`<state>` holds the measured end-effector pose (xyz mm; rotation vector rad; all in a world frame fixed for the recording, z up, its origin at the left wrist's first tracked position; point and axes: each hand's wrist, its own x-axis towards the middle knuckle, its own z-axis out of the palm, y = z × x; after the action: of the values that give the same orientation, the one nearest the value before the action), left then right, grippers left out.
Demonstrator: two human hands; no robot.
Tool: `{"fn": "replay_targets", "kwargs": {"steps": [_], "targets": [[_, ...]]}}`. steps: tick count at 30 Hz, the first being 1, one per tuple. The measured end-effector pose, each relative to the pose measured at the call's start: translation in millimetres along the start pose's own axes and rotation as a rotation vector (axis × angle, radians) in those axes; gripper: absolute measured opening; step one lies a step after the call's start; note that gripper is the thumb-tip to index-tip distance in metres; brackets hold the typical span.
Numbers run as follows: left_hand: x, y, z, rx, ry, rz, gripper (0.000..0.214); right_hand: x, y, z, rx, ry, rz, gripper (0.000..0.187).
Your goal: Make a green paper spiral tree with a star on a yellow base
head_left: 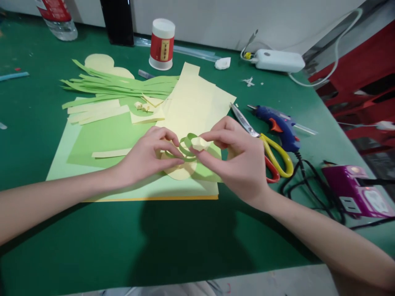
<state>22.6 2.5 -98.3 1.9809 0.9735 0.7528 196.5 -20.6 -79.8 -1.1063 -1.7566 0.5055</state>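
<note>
My left hand [151, 150] closes its fingertips around a curled green paper strip [186, 148], which forms loops above a pale yellow paper disc [180, 172]. Between the thumb and fingers of my right hand [237, 158] is a small folded pale yellow paper piece [199, 143], right beside the loops. Whether the two touch is hard to make out. Under both hands lie green paper sheets [101, 139] and a pale yellow sheet [194, 102]. A cut yellow strip [111, 153] rests just left of my left hand.
Scissors [277, 154] and a blue glue gun [277, 121] lie to the right, the gun's cord near a purple power box [359, 191]. Green strips [123, 85] lie farther back. Behind stand a red-and-white jar [162, 45], a bottle [60, 20] and a white power strip [279, 61].
</note>
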Motion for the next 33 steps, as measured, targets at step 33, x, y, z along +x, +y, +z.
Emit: {"fn": "replay_targets", "kwargs": {"steps": [33], "targets": [[10.4,6.1,-16.0,0.27,0.018,0.133,0.023,1.2,1.5,-6.6,-0.119,-0.19,-0.04,0.012]]}}
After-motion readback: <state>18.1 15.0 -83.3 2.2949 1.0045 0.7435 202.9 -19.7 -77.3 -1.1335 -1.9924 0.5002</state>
